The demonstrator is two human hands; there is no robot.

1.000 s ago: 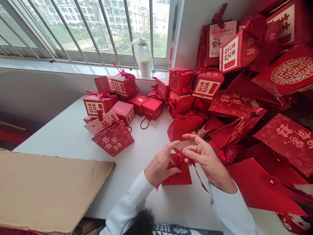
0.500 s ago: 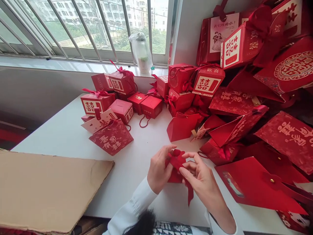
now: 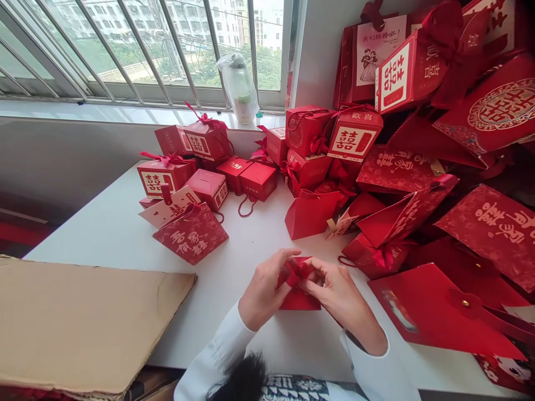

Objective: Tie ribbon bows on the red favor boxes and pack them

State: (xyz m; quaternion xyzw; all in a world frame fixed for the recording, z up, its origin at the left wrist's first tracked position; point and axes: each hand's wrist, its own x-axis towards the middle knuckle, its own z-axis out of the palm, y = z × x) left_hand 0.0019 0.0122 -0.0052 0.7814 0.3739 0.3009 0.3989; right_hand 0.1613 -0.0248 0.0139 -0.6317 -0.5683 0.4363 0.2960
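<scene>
A red gift box (image 3: 301,302) sits on the white table in front of me, partly covered by my hands. On top of it is a red ribbon (image 3: 296,273), gathered into what looks like a bow. My left hand (image 3: 267,287) pinches the ribbon from the left, thumb against the fingers. From the other side my right hand (image 3: 334,287) grips the ribbon too, its thumb and fingertips close to my left thumb. The ribbon's ends are mostly hidden behind my hands.
Several red boxes (image 3: 209,189) and a red bag (image 3: 192,236) stand at the back left. A tall heap of red bags and boxes (image 3: 397,178) fills the right side. Cardboard (image 3: 83,323) lies at the front left. A plastic-wrapped cup (image 3: 242,94) stands on the windowsill.
My right hand has moved in beside my left, closing on the ribbon. The ribbon tail that hung down in front of the box no longer shows there.
</scene>
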